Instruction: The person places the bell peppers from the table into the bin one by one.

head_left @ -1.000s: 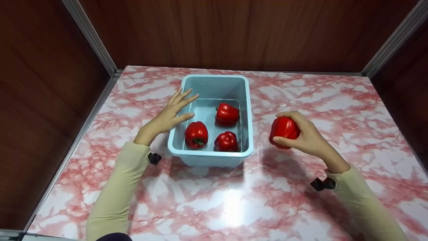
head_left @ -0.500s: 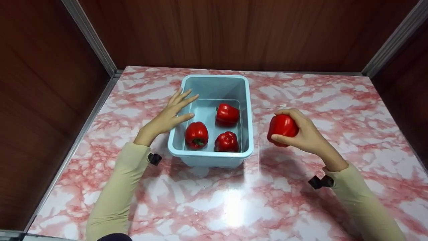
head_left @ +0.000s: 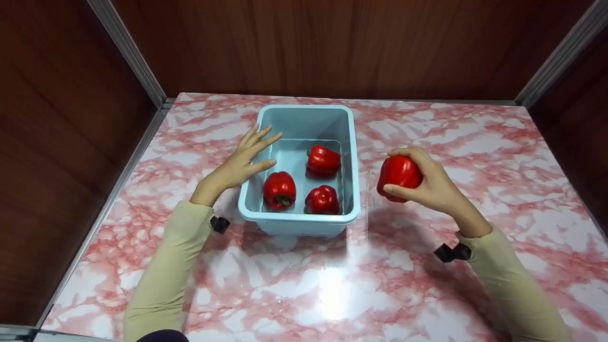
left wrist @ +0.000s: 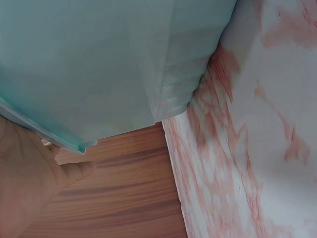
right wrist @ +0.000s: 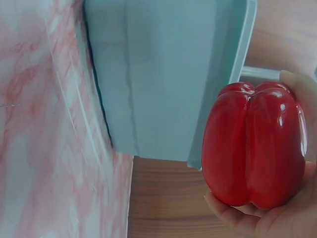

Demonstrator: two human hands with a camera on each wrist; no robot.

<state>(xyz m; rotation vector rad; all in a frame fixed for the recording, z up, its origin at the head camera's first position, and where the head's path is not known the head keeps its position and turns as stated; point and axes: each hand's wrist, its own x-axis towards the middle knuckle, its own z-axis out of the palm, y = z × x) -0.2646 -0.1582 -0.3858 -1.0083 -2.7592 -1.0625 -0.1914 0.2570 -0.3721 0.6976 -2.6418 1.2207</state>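
My right hand point(head_left: 430, 185) grips a red bell pepper point(head_left: 400, 177) above the table, a short way right of a light-blue bin point(head_left: 300, 217). In the right wrist view that bell pepper point(right wrist: 253, 148) shows its lobed side, thumb and fingers curled round it. Over the bin's left rim lies my left hand point(head_left: 240, 164), its fingers spread and straight, holding nothing. Inside the bin are three more red bell peppers: one at the front left point(head_left: 279, 191), one at the front right point(head_left: 322, 200) and one farther back point(head_left: 323, 160). The left wrist view has the bin's outer wall point(left wrist: 84, 64) beside the left hand point(left wrist: 29, 178).
The table point(head_left: 285, 294) has a red-and-white marbled top. Dark wood-grain panels point(head_left: 332, 47) stand behind it and at both sides, with metal strips point(head_left: 133, 57) at the corners. Glare lies on the tabletop in front of the bin.
My right hand has moved slightly away from me and to the left, carrying the bell pepper nearer the bin. The left hand and the bell peppers in the bin stay put.
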